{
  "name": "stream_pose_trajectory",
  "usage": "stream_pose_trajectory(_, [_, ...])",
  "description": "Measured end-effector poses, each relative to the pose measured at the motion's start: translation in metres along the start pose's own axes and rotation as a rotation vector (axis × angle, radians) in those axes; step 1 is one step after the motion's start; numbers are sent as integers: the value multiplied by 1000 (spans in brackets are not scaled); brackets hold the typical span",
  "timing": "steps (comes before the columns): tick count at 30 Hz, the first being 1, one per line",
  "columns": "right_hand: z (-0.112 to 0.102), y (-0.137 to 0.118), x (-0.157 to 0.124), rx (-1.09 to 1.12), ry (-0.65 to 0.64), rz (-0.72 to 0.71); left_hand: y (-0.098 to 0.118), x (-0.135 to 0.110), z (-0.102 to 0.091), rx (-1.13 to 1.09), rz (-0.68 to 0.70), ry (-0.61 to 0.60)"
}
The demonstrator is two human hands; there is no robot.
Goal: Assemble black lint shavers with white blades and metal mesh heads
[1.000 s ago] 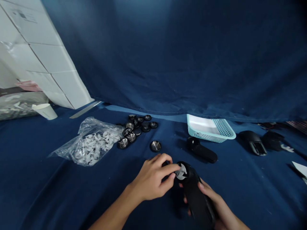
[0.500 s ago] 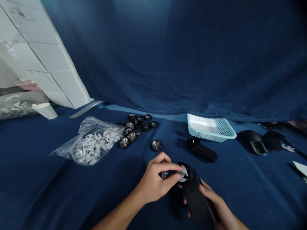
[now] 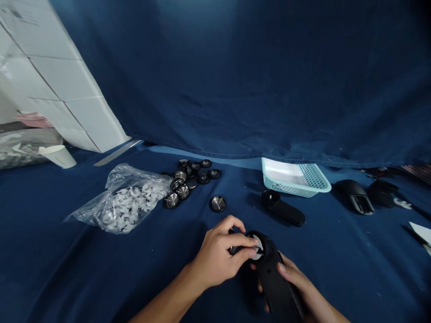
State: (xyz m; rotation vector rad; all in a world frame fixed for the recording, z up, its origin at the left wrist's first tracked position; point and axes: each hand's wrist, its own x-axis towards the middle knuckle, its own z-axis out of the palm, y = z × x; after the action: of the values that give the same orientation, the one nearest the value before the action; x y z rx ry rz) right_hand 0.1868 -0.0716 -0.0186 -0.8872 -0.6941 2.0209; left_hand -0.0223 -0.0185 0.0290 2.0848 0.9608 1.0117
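Observation:
In my right hand (image 3: 296, 280) is a long black plastic housing (image 3: 274, 278) with a round opening at its far end. My left hand (image 3: 224, 251) pinches a small white plastic piece (image 3: 258, 246) between thumb and index finger, at that round opening. A black round cap (image 3: 232, 249) is tucked in the curled fingers of the same hand, partly hidden. Just beyond my left hand lies a single black cap (image 3: 217, 203) with a shiny ringed face. A second black housing (image 3: 283, 208) rests on the blue cloth past my right hand.
Several black caps (image 3: 191, 184) lie in a pile beside a clear bag (image 3: 126, 204) of small white pieces. A light blue basket (image 3: 313, 190) holds white paper. Black parts (image 3: 355, 195) lie to the right; a paper cup (image 3: 59, 156) and white boxes (image 3: 90, 119) are left.
The fingers of my left hand have shifted slightly on the white piece at the opening. The camera view has moved a little; both hands keep their holds.

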Motion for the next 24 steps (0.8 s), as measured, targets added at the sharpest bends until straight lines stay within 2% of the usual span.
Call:
stream_pose_trajectory(4, [4,-5,-6,27,28,56,-1,2,1,-14,-12,-6])
stream_pose_trajectory(9, [7,-11,-15,103,-8,123,1,6,-7,-213,44,66])
stream_pose_trajectory(15, [1,-3,-14,135,-53,183,0,10,-14,-246,-14,-92])
stream_pose_trajectory(19, [2,-2,-16,131,-60,221,-2,12,-16,-301,-39,-151])
stream_pose_trajectory(24, [3,-5,-19,86,-32,227,1,11,-20,-268,-57,-192])
